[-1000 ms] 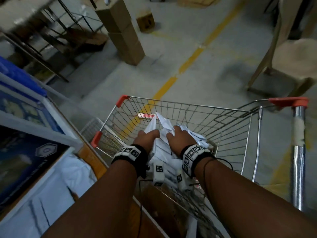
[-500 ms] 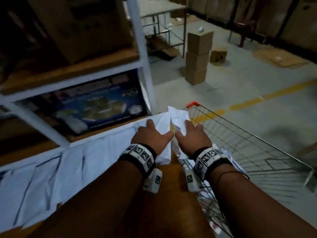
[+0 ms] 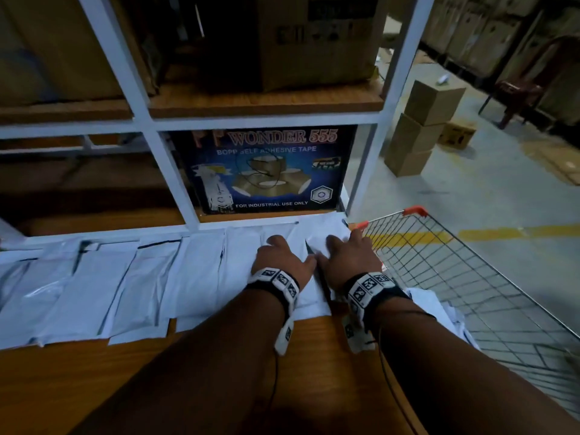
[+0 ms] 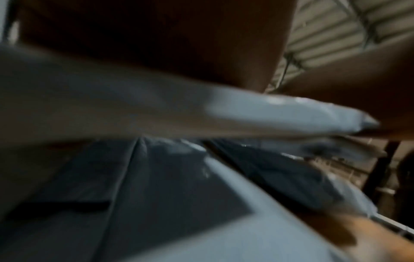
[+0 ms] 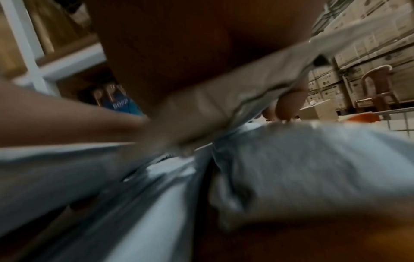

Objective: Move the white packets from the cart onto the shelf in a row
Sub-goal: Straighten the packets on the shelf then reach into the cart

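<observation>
Head view: flat glossy white packet, in curled fingers of left hand and right hand.

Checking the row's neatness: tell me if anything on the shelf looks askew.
The white packets on the shelf overlap, with uneven front edges. The end packet, in the right hand, is not laid flat.

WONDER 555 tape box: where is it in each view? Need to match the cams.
Head: tape box at centre frame, behind the row of packets.
Left wrist: not in it.
Right wrist: a blue sliver left of centre, with "BOPP" just legible.
Shared landmark: the white packet at the right end of the row shows in all three views.
</observation>
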`<state>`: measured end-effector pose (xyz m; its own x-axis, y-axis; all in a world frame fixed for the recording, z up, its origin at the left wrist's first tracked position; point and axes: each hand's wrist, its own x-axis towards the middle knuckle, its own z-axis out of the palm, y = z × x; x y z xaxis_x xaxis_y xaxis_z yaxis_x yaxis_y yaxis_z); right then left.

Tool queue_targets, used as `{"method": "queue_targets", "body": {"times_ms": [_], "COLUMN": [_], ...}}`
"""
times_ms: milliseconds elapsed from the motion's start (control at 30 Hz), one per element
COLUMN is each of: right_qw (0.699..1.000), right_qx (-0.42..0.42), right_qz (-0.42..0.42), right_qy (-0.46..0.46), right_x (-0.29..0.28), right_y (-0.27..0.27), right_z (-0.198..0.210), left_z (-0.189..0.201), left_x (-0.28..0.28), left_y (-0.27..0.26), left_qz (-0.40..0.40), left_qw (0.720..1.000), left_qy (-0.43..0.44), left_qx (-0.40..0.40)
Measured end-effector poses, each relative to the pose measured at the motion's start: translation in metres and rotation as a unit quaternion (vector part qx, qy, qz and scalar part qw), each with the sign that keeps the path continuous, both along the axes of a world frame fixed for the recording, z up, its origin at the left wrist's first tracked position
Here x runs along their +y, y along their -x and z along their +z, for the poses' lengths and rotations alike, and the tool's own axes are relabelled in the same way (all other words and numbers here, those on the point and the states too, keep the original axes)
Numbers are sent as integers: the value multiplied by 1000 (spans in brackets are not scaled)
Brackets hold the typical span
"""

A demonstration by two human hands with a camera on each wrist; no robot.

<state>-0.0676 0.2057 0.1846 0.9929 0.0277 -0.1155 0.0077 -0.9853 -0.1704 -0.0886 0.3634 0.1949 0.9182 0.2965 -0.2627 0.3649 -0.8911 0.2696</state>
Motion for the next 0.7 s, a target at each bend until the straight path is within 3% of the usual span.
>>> {"method": "queue_targets", "body": {"times_ms": [267, 433, 567, 700], "right_qw": [999, 999, 998, 989], "right_qx": [11, 47, 13, -10], "right_qz": [-2, -17, -29, -97], "right_qy": [32, -2, -48, -111], "right_x": [-3, -3, -22, -72], "right_y": [5, 1, 0, 0], "right_z": [-53, -52, -38, -21], "left_z": [-28, -40, -6, 28], "left_x": [-9, -12, -27, -73], "left_y": [-7, -9, -20, -25], "left_qz": [-70, -60, -58, -136], "left_qw": [993, 992, 992, 982], "left_qy": [-91, -109, -108, -119], "left_qx": [7, 23, -13, -52]}}
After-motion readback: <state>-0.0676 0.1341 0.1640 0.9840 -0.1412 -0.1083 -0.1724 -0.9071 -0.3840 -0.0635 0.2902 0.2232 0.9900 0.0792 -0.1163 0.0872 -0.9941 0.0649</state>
